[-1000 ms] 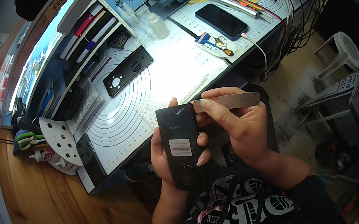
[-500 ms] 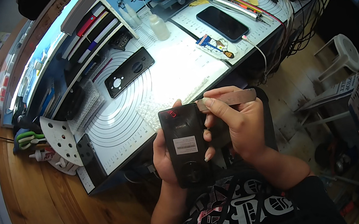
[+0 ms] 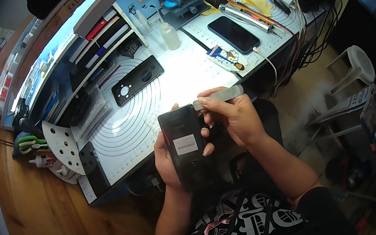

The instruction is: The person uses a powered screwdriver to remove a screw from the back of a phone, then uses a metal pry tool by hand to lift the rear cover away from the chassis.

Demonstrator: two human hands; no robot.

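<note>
A black smartphone (image 3: 178, 125) lies back side up in my left hand (image 3: 163, 161), above the near edge of the bench. My left thumb rests along the phone's left side, and the fingers curl round its right side. A white label (image 3: 185, 144) sticks to the middle of its back. My right hand (image 3: 241, 120) pinches a flat grey metal pry blade (image 3: 224, 95) between thumb and fingers. The blade's left end meets the phone's upper right corner; whether it sits in the seam is too small to tell.
On the bench mat lie a dark phone case or cover (image 3: 138, 80), a phone with a cable (image 3: 233, 34) and a black panel (image 3: 93, 165). A squeeze bottle (image 3: 169, 36) stands behind. Right of the bench are hanging cables (image 3: 306, 41) and a white stool (image 3: 360, 64).
Both hands have shifted slightly left and up with the phone and the pry blade. The phone has tilted, and the red reflection has moved from its top to its left edge.
</note>
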